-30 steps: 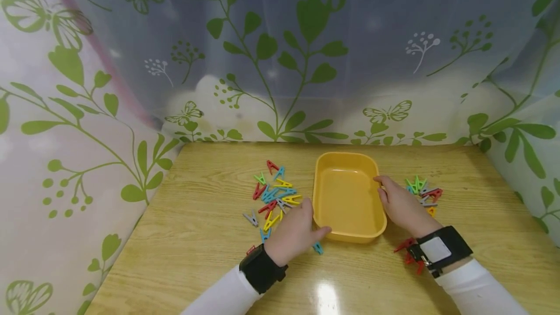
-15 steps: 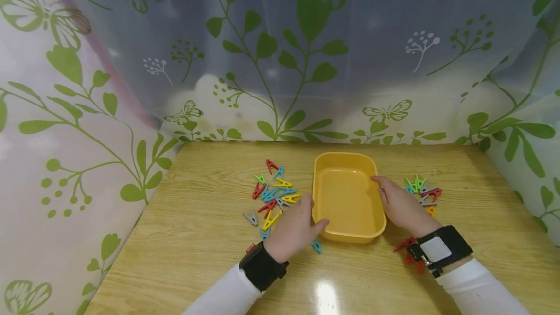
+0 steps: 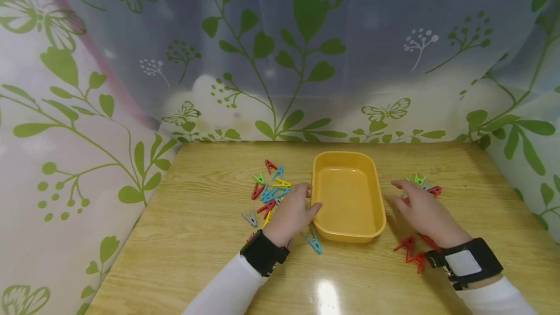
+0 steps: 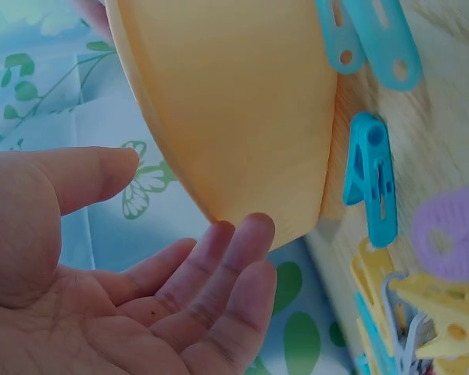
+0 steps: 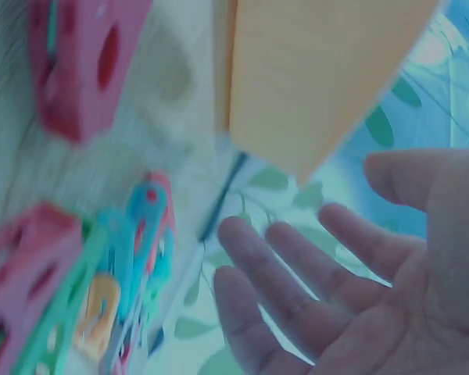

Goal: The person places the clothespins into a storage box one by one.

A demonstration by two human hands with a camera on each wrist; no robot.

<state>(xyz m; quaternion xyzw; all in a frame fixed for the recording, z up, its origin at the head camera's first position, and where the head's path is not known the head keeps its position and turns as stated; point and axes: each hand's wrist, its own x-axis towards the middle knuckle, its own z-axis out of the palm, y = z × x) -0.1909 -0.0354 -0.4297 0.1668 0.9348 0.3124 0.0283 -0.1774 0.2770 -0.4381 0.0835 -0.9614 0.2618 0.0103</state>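
Head view shows the yellow tray [image 3: 348,201] on the worktop [image 3: 197,237] between two hands, its long axis running roughly from twelve to six o'clock. From the left hand [image 3: 288,215], the nearer one, the tray lies just beside, towards three o'clock; those fingers are loosely spread and pinch nothing, though whether they touch its wall I cannot tell. From the right hand [image 3: 430,214], plainly apart, it lies towards nine o'clock, and these fingers are spread too, holding nothing. Red pegs [image 3: 408,243] lie at the right hand's seven o'clock
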